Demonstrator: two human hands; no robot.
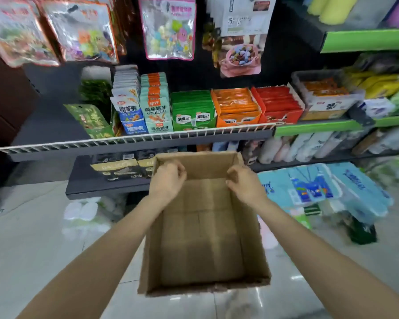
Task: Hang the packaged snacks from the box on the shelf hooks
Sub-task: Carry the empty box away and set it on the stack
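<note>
Cardboard box (203,229) held over floor, far rim just below shelf edge (136,140). Left hand (168,178) and right hand (244,183) grip side walls. Plain brown, open top. Snack packs (168,28) hang above.

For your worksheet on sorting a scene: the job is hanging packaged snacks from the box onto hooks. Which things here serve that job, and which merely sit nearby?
Job: cardboard box, empty, gripped by left hand and right hand; hanging snack packets.
Nearby: shelved snack cartons; blue tissue packs; green shelf edge.
</note>
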